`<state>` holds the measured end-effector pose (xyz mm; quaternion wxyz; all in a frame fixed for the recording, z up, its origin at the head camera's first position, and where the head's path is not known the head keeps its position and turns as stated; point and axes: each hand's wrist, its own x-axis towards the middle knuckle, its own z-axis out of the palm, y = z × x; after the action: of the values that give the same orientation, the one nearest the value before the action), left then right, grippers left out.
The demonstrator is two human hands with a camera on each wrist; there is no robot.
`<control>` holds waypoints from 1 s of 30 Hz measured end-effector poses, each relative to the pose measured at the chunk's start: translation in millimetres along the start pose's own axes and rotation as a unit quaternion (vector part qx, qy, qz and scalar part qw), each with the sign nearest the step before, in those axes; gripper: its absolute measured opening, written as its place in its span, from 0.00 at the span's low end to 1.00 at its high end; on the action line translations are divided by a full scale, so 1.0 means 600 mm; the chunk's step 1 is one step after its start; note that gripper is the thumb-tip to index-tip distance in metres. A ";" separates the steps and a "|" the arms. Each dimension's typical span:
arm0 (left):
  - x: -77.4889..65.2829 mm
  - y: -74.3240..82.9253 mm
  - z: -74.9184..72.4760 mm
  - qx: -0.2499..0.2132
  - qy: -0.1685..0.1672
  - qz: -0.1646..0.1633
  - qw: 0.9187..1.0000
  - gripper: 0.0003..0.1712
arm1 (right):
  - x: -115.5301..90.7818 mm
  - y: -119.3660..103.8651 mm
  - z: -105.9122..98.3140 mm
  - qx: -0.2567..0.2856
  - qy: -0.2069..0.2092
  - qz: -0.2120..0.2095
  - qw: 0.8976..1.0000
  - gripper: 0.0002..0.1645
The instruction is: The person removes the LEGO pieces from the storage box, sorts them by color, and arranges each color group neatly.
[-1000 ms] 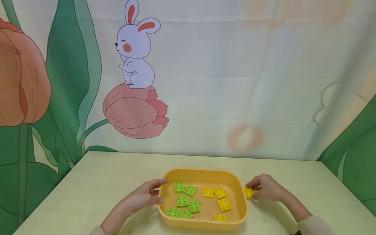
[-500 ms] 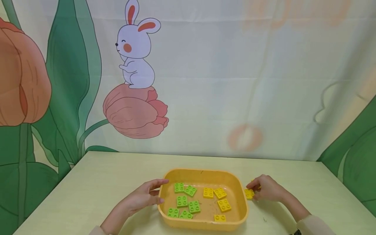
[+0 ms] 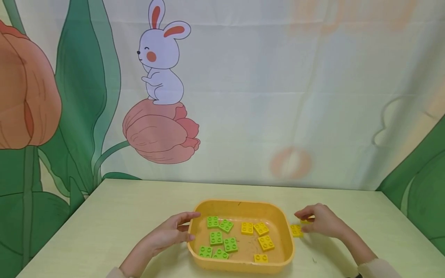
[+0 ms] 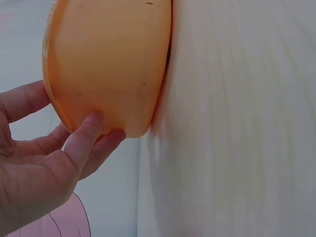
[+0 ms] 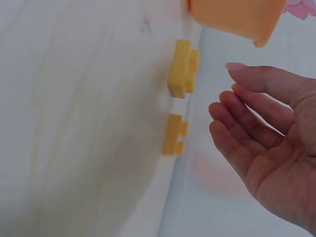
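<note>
My left hand [image 3: 170, 233] holds the left end of a yellow-orange plastic tray [image 3: 240, 265]. In the left wrist view, fingers [image 4: 91, 121] lie against the tray's outer wall [image 4: 108, 54], and one digit reaches its rim. Loosely bent, my right hand [image 3: 323, 222] hovers over the table to the right of the tray, holding nothing. Near it lie two yellow toy building bricks: one brick [image 3: 296, 231] close to the tray wall, the other [image 3: 306, 221] partly hidden by the hand. The right wrist view shows both, the larger-looking brick [image 5: 180, 69] and the smaller-looking brick [image 5: 173, 136], apart from my right hand [image 5: 266, 128].
Inside the tray, several green bricks [image 3: 216, 238] lie on the left and several yellow bricks [image 3: 265, 243] on the right, all studs up. The pale table [image 3: 139, 208] ends at a printed cloth backdrop [image 3: 236, 116] with a rabbit and flowers.
My right hand has let go of the yellow brick beside the tray, lifted slightly and moved right. That brick has shifted a little right and forward. My left hand keeps its place on the tray.
</note>
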<state>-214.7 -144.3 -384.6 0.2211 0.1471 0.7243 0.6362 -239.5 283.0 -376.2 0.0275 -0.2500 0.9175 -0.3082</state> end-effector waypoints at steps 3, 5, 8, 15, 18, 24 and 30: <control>-0.001 0.000 -0.001 0.001 0.001 0.001 1.000 0.37 | -0.001 -0.012 -0.005 0.009 0.015 -0.009 1.000 0.22; -0.002 0.000 -0.001 0.002 0.002 0.001 1.000 0.37 | -0.001 -0.021 -0.006 0.013 0.028 -0.012 0.999 0.22; -0.002 -0.001 -0.001 0.004 0.001 0.001 1.000 0.37 | 0.001 -0.035 -0.007 0.024 0.041 -0.008 0.999 0.23; 0.002 -0.001 -0.002 -0.001 -0.003 0.003 1.000 0.37 | 0.011 -0.071 0.001 0.047 0.049 -0.023 0.997 0.23; 0.002 -0.001 -0.002 -0.001 -0.002 0.004 1.000 0.37 | 0.020 -0.088 0.008 0.058 0.040 -0.025 0.997 0.23; 0.001 -0.001 -0.002 -0.003 -0.002 0.004 1.000 0.37 | 0.044 -0.118 0.033 0.066 0.018 -0.029 0.997 0.25; 0.002 0.001 -0.001 -0.003 -0.004 0.002 1.000 0.37 | 0.067 -0.132 0.065 0.045 -0.002 -0.029 0.999 0.26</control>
<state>-215.9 -144.2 -384.3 0.2230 0.1508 0.7210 0.6385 -231.7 187.7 -357.7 0.0311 -0.2759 0.8947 -0.3499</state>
